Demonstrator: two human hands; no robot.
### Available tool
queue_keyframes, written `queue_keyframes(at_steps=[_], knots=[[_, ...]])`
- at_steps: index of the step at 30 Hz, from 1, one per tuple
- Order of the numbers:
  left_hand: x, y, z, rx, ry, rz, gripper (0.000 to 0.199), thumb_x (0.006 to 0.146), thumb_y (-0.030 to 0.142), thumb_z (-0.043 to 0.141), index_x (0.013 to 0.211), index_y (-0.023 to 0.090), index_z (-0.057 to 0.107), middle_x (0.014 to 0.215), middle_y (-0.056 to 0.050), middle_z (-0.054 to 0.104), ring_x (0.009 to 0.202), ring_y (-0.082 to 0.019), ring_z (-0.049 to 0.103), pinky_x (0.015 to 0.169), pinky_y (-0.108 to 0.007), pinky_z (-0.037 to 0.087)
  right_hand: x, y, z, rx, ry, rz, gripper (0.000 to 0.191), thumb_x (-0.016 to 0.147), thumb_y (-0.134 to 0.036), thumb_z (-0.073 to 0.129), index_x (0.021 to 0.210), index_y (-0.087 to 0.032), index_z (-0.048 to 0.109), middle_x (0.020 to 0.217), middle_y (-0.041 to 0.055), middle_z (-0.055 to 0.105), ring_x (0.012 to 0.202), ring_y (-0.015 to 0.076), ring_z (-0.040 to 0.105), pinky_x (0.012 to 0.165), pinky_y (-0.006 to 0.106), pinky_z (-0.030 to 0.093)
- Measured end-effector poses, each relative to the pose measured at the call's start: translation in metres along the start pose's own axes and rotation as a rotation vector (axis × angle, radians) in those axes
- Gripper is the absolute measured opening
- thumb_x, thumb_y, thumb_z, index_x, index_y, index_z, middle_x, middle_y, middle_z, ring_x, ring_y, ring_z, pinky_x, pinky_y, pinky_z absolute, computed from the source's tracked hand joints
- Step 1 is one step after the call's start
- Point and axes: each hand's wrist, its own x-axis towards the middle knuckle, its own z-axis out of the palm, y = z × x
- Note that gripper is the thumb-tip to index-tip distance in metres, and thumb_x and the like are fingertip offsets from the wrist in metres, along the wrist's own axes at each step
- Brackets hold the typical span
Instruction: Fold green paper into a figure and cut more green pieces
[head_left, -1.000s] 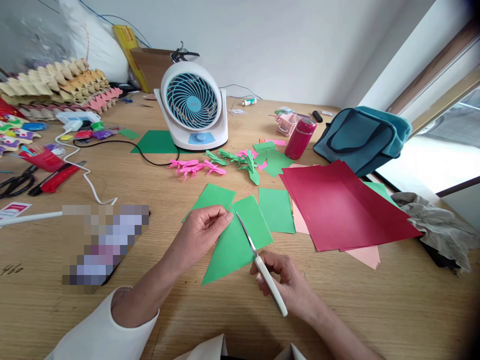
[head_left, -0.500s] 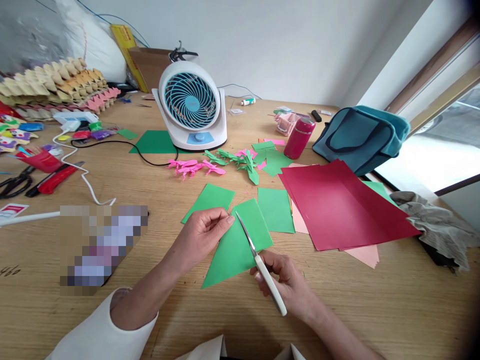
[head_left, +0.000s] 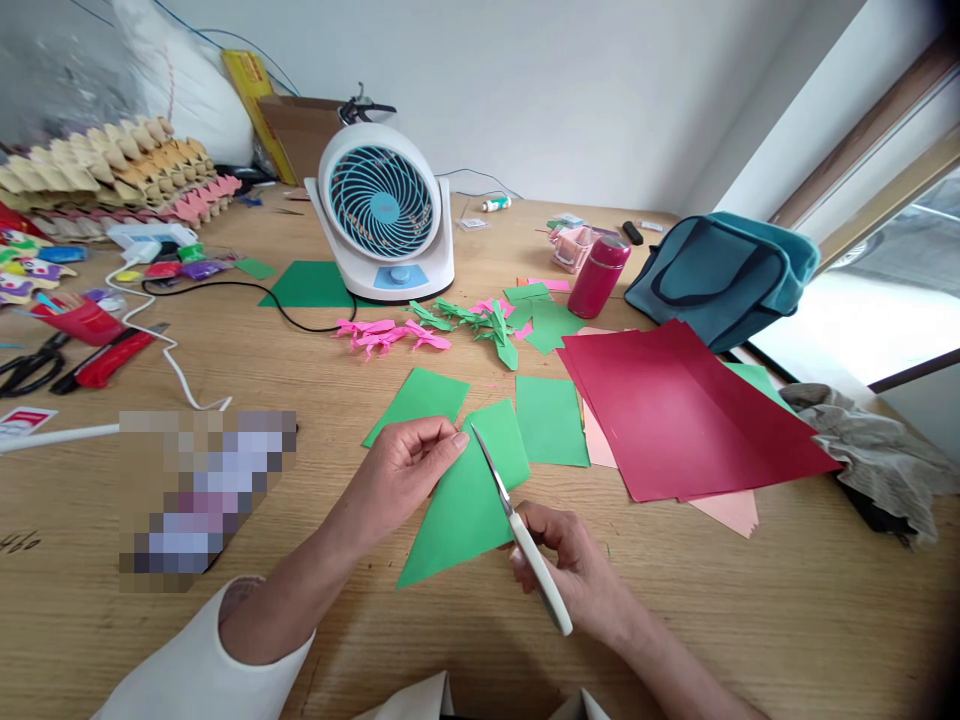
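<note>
Between thumb and fingers, my left hand (head_left: 412, 465) pinches the upper left edge of a green sheet of paper (head_left: 457, 525). My right hand (head_left: 562, 560) is closed round the white handles of a pair of scissors (head_left: 536, 565). The metal blades lie across the sheet and point up and left, with the tip near my left thumb. Part of the paper's right side shows beyond the blades. Close by are a green paper piece (head_left: 420, 400) on the left and another green paper piece (head_left: 553, 420) on the right.
Pink paper cut-outs (head_left: 382, 335) and green cut-outs (head_left: 499, 335) lie ahead, before a white fan (head_left: 386, 215). Large red sheets (head_left: 697, 420), a red flask (head_left: 600, 277) and a teal bag (head_left: 724, 275) are to the right. Black-handled scissors (head_left: 34, 370) lie far left.
The green sheet has turned slightly under the scissors: its lower corner has shifted down and left, its right edge inward. Both hands stay almost in place.
</note>
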Motion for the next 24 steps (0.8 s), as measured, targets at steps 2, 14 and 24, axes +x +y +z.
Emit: queue_keyframes(at_steps=[2,14,24], knots=[[-0.0005,0.0009,0.0013,0.001,0.001,0.006,0.041,0.091,0.042,0.052,0.060,0.020,0.037,0.057,0.006,0.027,0.053,-0.009,0.027,0.049,-0.024,0.022,-0.0003,0.0017,-0.0003,-0.006,0.003,-0.008,0.026,0.083,-0.035,0.061,0.066,-0.019,0.050,0.061,-0.0030,0.047,0.056,0.0105,0.041,0.051,0.024,0.029],[-0.0017,-0.0016,0.0056,-0.028,-0.038,0.060,0.038,0.092,0.034,0.051,0.060,0.019,0.036,0.060,0.006,0.027,0.055,-0.009,0.026,0.050,-0.024,0.022,-0.0002,0.0044,-0.0015,-0.026,0.002,-0.030,0.024,0.084,-0.032,0.059,0.067,-0.020,0.047,0.063,-0.0025,0.048,0.059,0.0119,0.043,0.055,0.026,0.031],[-0.0002,-0.0048,0.0066,-0.016,-0.044,0.063,0.039,0.092,0.033,0.051,0.060,0.019,0.035,0.061,0.006,0.027,0.057,-0.009,0.026,0.052,-0.024,0.024,0.0009,0.0074,-0.0003,-0.020,0.004,-0.054,0.026,0.085,-0.030,0.057,0.064,-0.020,0.045,0.058,-0.0040,0.045,0.054,0.0105,0.037,0.051,0.025,0.027]])
